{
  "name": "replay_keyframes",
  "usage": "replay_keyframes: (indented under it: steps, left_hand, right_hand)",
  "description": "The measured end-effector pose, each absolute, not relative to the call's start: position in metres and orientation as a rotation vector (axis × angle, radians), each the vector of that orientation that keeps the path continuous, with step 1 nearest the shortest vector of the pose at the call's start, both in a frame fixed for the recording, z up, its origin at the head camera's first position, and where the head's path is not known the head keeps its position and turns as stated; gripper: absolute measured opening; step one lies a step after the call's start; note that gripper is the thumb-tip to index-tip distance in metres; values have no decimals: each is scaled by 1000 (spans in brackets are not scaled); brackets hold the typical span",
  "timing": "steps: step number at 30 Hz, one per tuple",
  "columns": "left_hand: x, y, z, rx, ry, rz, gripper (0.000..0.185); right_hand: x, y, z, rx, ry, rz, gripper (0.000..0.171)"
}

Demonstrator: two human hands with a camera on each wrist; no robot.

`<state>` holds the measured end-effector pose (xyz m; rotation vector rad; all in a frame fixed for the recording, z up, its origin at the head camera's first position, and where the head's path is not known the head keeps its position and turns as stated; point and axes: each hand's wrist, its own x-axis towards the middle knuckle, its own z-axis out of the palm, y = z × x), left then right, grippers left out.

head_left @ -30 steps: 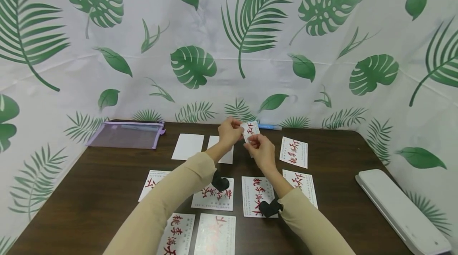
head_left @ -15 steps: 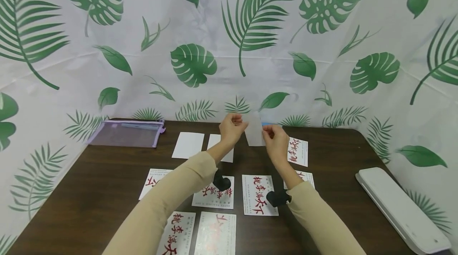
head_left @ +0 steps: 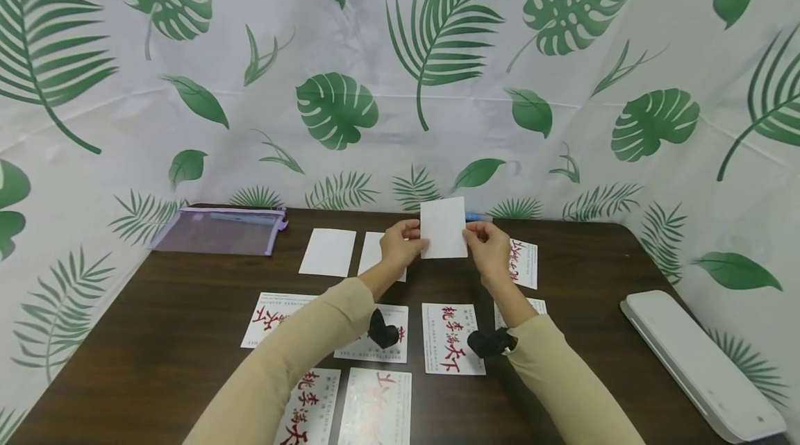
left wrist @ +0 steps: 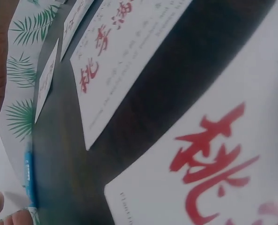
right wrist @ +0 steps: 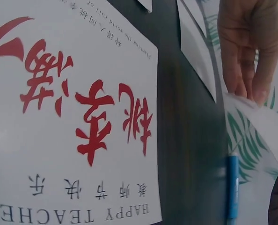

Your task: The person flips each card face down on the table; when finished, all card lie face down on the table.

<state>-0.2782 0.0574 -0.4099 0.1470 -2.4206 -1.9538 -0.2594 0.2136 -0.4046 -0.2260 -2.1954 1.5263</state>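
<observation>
A square card [head_left: 443,228] is held upright above the back of the table, its blank white side toward me. My left hand [head_left: 397,249] pinches its left edge, and my right hand [head_left: 489,250] holds the right edge between thumb and fingers. In the right wrist view the left hand [right wrist: 251,47] shows with fingertips on the card's edge. Two blank white cards, one flat [head_left: 328,253] and one partly behind the left hand [head_left: 371,250], lie to the left. Several cards with red characters lie below, including one [head_left: 453,339] near the right wrist and one [head_left: 378,407] at the front.
At the back left lies a purple mesh zip pouch [head_left: 219,231]. A blue pen [head_left: 481,217] is behind the right hand. Along the right edge stands a long white box-like device [head_left: 703,365]. A leaf-print cloth [head_left: 337,112] hangs behind the dark table [head_left: 144,334].
The card was turned over: its red-lettered face showed one second ago, its blank back faces me now. My right hand shifted rightward to the card's right edge; the left stayed about in place.
</observation>
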Motion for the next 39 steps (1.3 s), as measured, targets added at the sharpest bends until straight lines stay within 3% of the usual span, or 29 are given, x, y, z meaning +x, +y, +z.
replay_keyframes:
  steps: [9, 20, 33, 39]
  left_hand:
    - [-273, 58, -417, 98, -2495, -1878, 39]
    - [-267, 55, -421, -97, -2809, -1456, 34]
    - [-267, 54, -416, -195, -2952, -1253, 29]
    - [-270, 55, -415, -282, -2969, -1077, 15]
  right_hand:
    - [-258, 222, -416, -291, -2356, 1407, 16]
    - [-255, 231, -434, -289, -2658, 1172, 22]
    - [-253, 226, -433, -272, -2775, 1057, 25]
    - [-253, 224, -434, -247, -2778, 1016, 26]
